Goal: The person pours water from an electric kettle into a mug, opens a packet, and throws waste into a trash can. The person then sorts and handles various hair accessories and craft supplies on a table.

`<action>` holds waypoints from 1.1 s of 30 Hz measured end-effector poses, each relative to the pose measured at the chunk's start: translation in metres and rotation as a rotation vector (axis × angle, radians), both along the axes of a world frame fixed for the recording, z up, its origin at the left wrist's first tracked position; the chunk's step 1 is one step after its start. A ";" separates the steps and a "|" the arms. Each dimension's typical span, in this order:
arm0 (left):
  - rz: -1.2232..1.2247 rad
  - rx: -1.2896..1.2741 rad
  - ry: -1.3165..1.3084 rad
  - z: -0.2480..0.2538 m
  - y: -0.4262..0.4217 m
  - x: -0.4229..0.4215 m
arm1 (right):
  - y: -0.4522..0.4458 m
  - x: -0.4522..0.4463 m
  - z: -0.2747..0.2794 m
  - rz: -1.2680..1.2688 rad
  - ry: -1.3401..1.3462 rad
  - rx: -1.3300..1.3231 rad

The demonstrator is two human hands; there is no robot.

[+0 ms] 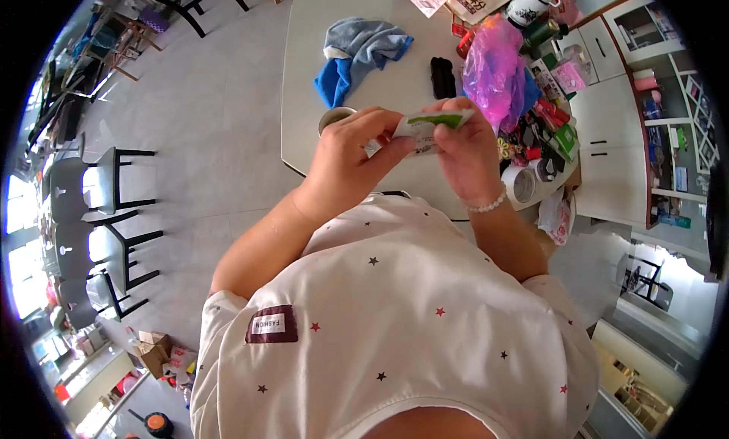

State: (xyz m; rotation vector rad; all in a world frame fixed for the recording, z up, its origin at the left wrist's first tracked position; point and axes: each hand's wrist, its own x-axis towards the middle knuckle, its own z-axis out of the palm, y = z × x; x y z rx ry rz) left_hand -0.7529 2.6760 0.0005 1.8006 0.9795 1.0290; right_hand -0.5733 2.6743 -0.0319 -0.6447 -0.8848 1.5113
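Your left hand (351, 146) and right hand (468, 150) pinch 1 sachet (422, 134) over the table (305, 55), fingers narrowed on it. Long axis runs roughly left-right, green edge (448, 121) facing away from you. Cup (332, 118) partly behind left hand.

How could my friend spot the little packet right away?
Find the pale table, then the left hand and right hand over it. Both hold the packet. It's small and whitish with a green stripe, unlike the big pinkish-purple bag nearby.
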 end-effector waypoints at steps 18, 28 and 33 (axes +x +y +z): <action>0.154 -0.389 -0.288 -0.002 0.000 -0.012 | 0.003 -0.018 0.018 0.017 -0.294 0.007; 0.116 -0.578 -0.769 0.001 0.000 -0.009 | 0.005 -0.026 0.020 0.042 -0.389 0.011; 0.123 -0.547 -0.670 -0.014 0.003 -0.020 | 0.004 -0.026 0.020 0.056 -0.439 0.006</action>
